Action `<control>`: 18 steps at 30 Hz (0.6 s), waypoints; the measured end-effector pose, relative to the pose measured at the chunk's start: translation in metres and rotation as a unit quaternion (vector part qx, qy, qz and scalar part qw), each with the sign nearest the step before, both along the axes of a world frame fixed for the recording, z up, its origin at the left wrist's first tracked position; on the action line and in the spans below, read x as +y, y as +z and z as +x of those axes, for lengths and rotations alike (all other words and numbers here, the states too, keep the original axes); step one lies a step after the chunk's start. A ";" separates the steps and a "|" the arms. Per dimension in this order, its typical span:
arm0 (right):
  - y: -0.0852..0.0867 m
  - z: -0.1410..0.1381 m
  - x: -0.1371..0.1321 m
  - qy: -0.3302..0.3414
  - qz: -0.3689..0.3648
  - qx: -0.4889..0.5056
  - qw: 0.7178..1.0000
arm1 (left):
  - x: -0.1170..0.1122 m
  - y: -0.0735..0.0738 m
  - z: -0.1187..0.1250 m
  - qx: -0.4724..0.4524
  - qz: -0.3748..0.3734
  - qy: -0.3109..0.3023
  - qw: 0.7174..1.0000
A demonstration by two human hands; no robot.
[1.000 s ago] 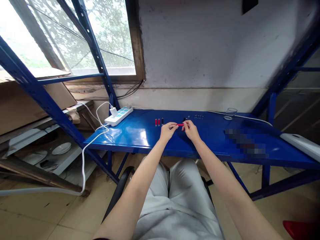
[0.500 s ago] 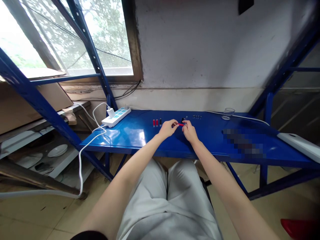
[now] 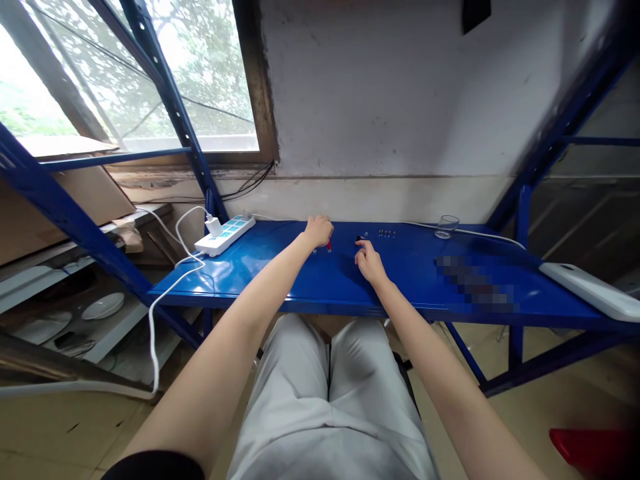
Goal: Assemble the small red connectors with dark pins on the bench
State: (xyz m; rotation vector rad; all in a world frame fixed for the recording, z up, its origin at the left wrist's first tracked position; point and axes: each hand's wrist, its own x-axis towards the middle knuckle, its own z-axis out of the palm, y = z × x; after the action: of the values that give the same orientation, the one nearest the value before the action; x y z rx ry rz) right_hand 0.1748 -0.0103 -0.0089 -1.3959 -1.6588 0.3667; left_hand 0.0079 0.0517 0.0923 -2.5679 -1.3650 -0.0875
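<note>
My left hand [image 3: 319,231] is closed at the far side of the blue table [image 3: 280,267], its fingers round the top of a small red tube [image 3: 329,244] with a pale lower end. That tube stands upright, close to the tabletop; I cannot tell whether it touches. Most of a row of similar small tubes is hidden behind this hand. To the right, my right hand [image 3: 371,261] rests low over the table, empty, with its fingers loosely bent and apart. Its fingertips lie near a small black object [image 3: 359,239], too small to name.
Several tiny shiny pieces [image 3: 387,233] lie in rows at the back, left of a clear glass [image 3: 447,227]. A white power strip [image 3: 226,235] with cables sits on the left. A blurred dark patch [image 3: 475,283] and a white flat object [image 3: 590,291] are on the right.
The red tube has left the space between both hands; my left hand has carried it left to the row of tubes. My right hand has let go of it and stays near the black object.
</note>
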 end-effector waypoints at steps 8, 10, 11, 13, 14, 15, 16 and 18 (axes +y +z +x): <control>-0.002 -0.001 0.003 0.003 0.007 0.005 1.000 | 0.007 -0.009 -0.009 -0.011 0.001 0.026 1.000; -0.001 -0.001 0.003 0.003 0.006 0.005 1.000 | 0.008 -0.008 -0.010 -0.010 -0.001 0.031 0.999; -0.001 -0.001 0.003 0.002 0.006 0.006 1.000 | 0.008 -0.008 -0.011 -0.009 -0.001 0.033 0.999; -0.001 -0.001 0.003 0.003 0.005 0.008 1.000 | 0.009 -0.008 -0.012 -0.006 -0.003 0.038 0.999; -0.001 -0.001 0.002 0.004 0.004 0.008 1.000 | 0.009 -0.008 -0.013 -0.006 -0.004 0.040 0.999; -0.001 -0.001 0.002 0.006 0.003 0.008 1.000 | 0.010 -0.008 -0.013 -0.007 -0.007 0.041 0.999; -0.002 -0.001 0.002 0.007 0.002 0.008 1.000 | 0.010 -0.008 -0.013 -0.010 -0.011 0.042 0.999; -0.002 0.000 0.003 0.007 0.002 0.008 1.000 | 0.010 -0.008 -0.013 -0.019 -0.018 0.041 0.999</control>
State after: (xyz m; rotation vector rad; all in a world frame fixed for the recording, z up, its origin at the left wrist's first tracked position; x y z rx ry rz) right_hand 0.1745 -0.0075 -0.0109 -1.3765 -1.6556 0.3815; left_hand -0.0055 0.0621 0.0844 -2.5489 -1.4962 -0.0991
